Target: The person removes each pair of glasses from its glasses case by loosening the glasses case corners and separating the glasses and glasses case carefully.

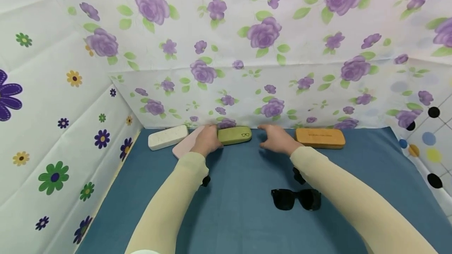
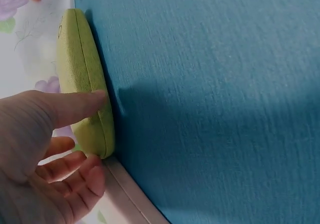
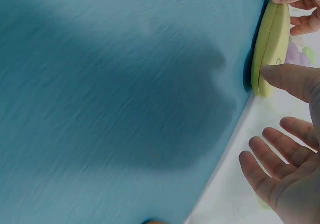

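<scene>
A green glasses case (image 1: 234, 135) lies at the back of the blue cloth, a small glasses drawing on its right end. My left hand (image 2: 55, 154) is at its left end, thumb across the front and bent fingers around the back edge. Spread fingers mark my right hand (image 3: 290, 139), just right of the case; in the right wrist view its thumb overlaps the case's near end, and contact cannot be told. A pink case (image 1: 187, 143) lies partly behind the left hand. Just beyond the right hand sits an orange-brown case (image 1: 319, 138).
A white speckled case (image 1: 168, 137) lies at the back left. Black sunglasses (image 1: 296, 199) rest on the blue cloth (image 1: 243, 222) between the forearms. Dark objects show partly beside both sleeves. Flowered sheets (image 1: 240, 54) rise behind and at the left.
</scene>
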Action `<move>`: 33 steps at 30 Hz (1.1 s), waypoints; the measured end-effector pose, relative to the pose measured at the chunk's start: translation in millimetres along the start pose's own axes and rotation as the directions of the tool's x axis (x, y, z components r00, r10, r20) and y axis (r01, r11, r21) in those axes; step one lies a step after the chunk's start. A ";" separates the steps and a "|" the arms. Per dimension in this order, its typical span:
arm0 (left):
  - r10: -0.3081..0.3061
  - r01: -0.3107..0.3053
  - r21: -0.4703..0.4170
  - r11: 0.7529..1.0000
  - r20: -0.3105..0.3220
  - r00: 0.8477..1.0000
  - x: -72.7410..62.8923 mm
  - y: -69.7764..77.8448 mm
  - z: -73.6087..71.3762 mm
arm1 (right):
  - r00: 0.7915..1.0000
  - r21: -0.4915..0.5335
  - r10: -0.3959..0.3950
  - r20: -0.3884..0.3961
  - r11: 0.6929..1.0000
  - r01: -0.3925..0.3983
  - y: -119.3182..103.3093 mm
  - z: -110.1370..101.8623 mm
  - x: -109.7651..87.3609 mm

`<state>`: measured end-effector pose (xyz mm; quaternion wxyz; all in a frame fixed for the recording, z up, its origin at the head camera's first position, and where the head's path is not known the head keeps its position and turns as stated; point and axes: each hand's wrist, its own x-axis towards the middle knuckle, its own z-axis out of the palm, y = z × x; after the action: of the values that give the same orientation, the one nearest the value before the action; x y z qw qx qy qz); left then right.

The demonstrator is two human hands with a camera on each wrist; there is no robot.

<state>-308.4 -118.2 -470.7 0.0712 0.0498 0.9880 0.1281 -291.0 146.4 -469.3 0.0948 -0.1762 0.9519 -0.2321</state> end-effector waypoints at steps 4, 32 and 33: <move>0.019 -0.019 0.047 0.999 0.008 1.000 0.7 0.4 -0.2 | 1.000 0.004 -0.001 0.017 1.000 0.001 -8.7 5.9 16.0; 0.072 -0.078 0.061 0.995 0.084 0.994 -0.3 4.9 7.6 | 0.998 -0.041 -0.045 0.032 0.998 0.047 -13.2 18.1 29.6; 0.080 -0.085 0.061 0.994 0.084 0.993 -1.5 5.9 8.1 | 0.998 -0.041 -0.052 0.034 0.998 0.053 -12.2 16.8 27.1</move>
<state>-305.2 -110.7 -476.7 0.1045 0.0982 0.9849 0.0967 -308.0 119.1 -480.8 0.1004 -0.2070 0.9499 -0.2114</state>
